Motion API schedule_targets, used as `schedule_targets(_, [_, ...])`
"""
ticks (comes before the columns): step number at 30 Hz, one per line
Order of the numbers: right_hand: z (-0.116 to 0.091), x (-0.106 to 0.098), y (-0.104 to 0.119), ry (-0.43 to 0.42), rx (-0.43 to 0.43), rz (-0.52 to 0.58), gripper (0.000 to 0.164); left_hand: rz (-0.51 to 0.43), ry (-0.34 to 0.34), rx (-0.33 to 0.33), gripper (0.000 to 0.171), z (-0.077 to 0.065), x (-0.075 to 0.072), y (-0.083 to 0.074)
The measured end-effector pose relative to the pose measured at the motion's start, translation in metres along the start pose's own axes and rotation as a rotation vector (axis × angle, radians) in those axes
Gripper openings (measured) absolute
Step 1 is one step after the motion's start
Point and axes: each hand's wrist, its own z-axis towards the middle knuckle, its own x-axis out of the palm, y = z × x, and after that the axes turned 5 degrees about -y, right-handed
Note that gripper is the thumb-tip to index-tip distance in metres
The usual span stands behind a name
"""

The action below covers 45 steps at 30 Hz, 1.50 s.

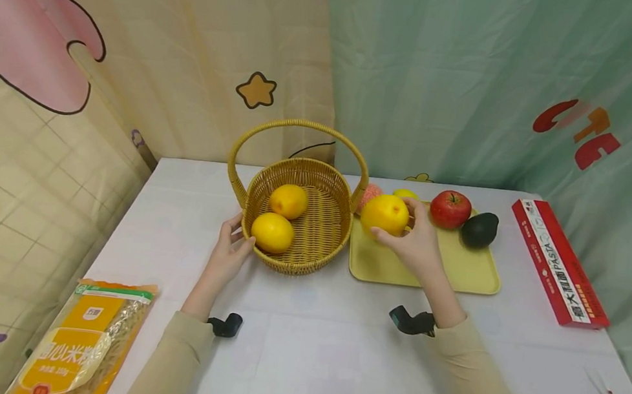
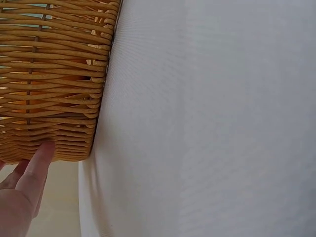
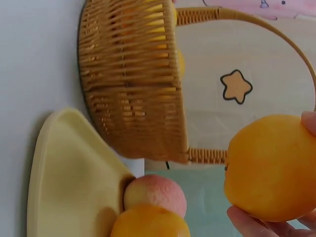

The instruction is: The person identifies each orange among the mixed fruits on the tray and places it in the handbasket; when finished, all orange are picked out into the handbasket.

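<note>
The yellow fruit (image 1: pixel 382 215) was in the air above the left part of the yellow tray (image 1: pixel 447 280), just right of the basket (image 1: pixel 308 267); it was nearly round, looking a little longer from side to side in the head view, and a small dark spot on it faced down in the right wrist view; the basket stood upright on the bench (image 1: pixel 304 352), its handle (image 1: pixel 303 123) arched over it from left to right; inside, towards the left, lay a front fruit (image 1: pixel 273 232) and a back fruit (image 1: pixel 289 202), both with the long axis roughly sideways.

The red box (image 1: pixel 562 264) at the right read "PASTA" along its length, beside Chinese characters; the bag (image 1: pixel 83 339) at the near left bore Chinese print, including "米粉".

The right hand (image 1: pixel 419 238) grasped the yellow fruit, thumb and fingers spread wide around it; the left hand (image 1: pixel 228 251) held the basket's left front side, thumb at the rim and fingers against the outer weave; a peach (image 3: pixel 157 194), an apple (image 1: pixel 450 210) and an avocado (image 1: pixel 479 230) lay on the tray.
</note>
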Motion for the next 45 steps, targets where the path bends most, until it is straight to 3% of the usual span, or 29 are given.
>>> schedule_targets(8, [0.006, 0.055, 0.014, 0.124, -0.067, 0.052, 0.086, -0.019, 0.002, -0.005, 0.065, 0.001, 0.001, -0.001])
schedule_targets(16, [0.021, 0.089, 0.018, 0.116, -0.139, -0.059, 0.085, -0.006, -0.004, 0.0, 0.065, 0.0, 0.002, 0.001])
schedule_targets(30, [0.044, 0.12, 0.019, 0.181, -0.169, -0.278, 0.082, -0.013, 0.009, -0.035, 0.066, 0.004, 0.001, 0.003])
schedule_targets(40, [0.048, 0.129, 0.017, 0.172, -0.233, -0.449, 0.08, -0.008, -0.023, 0.012, 0.065, -0.001, 0.004, 0.003])
schedule_targets(45, [0.047, 0.129, 0.018, 0.171, -0.259, -0.477, 0.079, 0.0, -0.025, 0.02, 0.064, 0.0, 0.004, 0.004])
